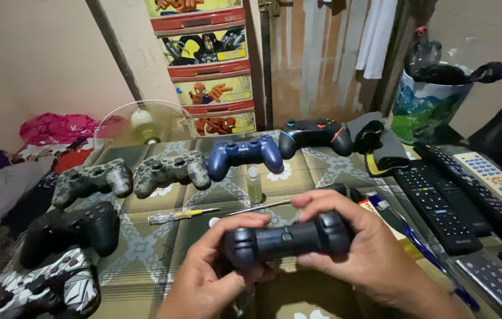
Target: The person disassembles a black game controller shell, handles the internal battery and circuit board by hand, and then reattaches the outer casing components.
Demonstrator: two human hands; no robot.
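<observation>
I hold a dark blue-black game controller (pixel 286 239) with both hands just above the patterned table cloth (pixel 150 248). My left hand (pixel 209 272) grips its left handle from below. My right hand (pixel 351 248) wraps over its right handle, fingers on top. Right behind the controller lie a screwdriver with a clear yellow handle (pixel 183 215), a second long screwdriver (pixel 289 201) and a small clear bottle (pixel 254 184).
Several other controllers lie in an arc: two camouflage ones (pixel 94 179) (pixel 171 171), a blue one (pixel 245 155), a black one with red accents (pixel 313 134), a black one (pixel 76 229), a floral one (pixel 44 289). Remote controls (pixel 440 204) and a toothbrush (pixel 401 221) lie right. A fan (pixel 144 124) stands behind.
</observation>
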